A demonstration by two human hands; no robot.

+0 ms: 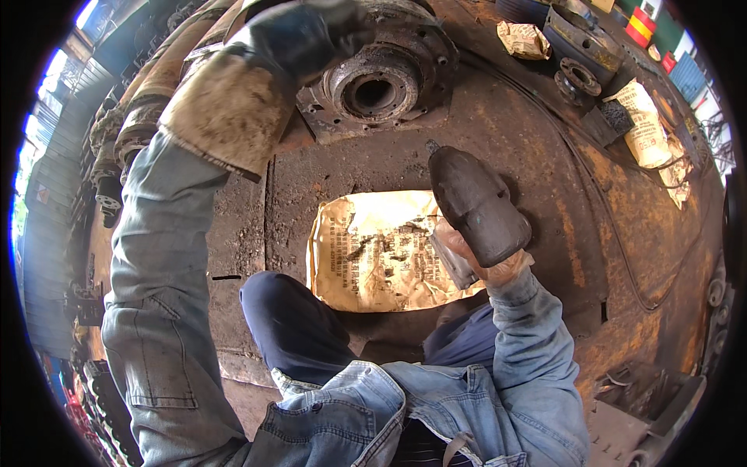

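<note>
My left hand (307,39) wears a dark glove with a wide, stained leather cuff (226,109). It reaches over the upper left of a greasy flanged metal part (373,87) with a round bore, and its fingers are blurred. My right hand (471,253) is bare, closed under a dark, rounded shell-like piece (476,198) that hides most of its fingers. A pale, flat strip (453,265) shows beside those fingers; whether they hold it, I cannot make out. Below lies a creased tan paper sack (369,249) with dark bits on it, in front of my knees.
Long rusty shafts (144,101) lie at the far left. A round metal housing (583,43), a small ring flange (577,78) and torn paper sacks (642,124) stand or lie at the far right. A dark cable (580,167) curves over the rusty plate floor (545,226).
</note>
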